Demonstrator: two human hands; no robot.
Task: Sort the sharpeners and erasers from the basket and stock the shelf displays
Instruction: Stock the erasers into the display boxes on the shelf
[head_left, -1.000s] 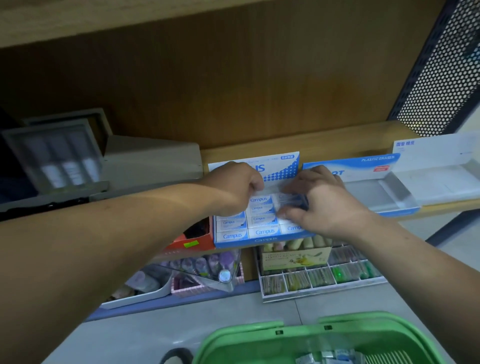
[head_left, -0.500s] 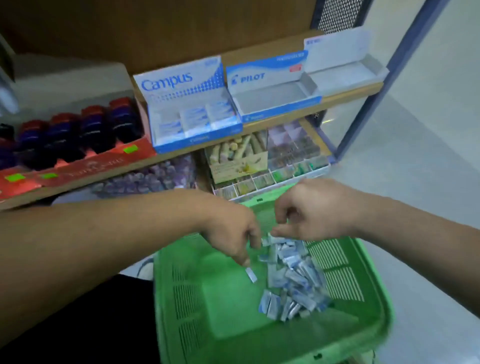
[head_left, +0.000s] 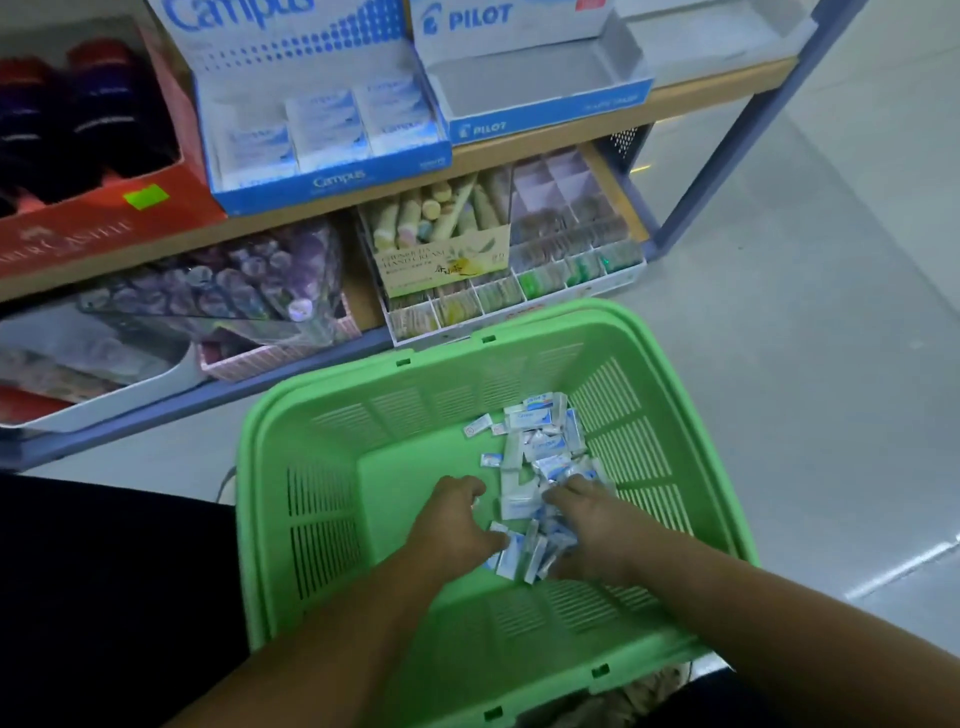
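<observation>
The left hand (head_left: 457, 519) and right hand (head_left: 589, 519) are now down inside the green basket (head_left: 249, 467), no longer at the Campus box (head_left: 332, 182) on the shelf beyond it, so 1 stocking trip looks done and another begins. Both hands' fingers curl into the erasers (head_left: 540, 441) heaped on the basket's right floor (whether either grips one, I cannot tell).

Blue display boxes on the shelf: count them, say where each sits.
2. Campus box beside the red box; Pilot box right of it. None seems hidden.
</observation>
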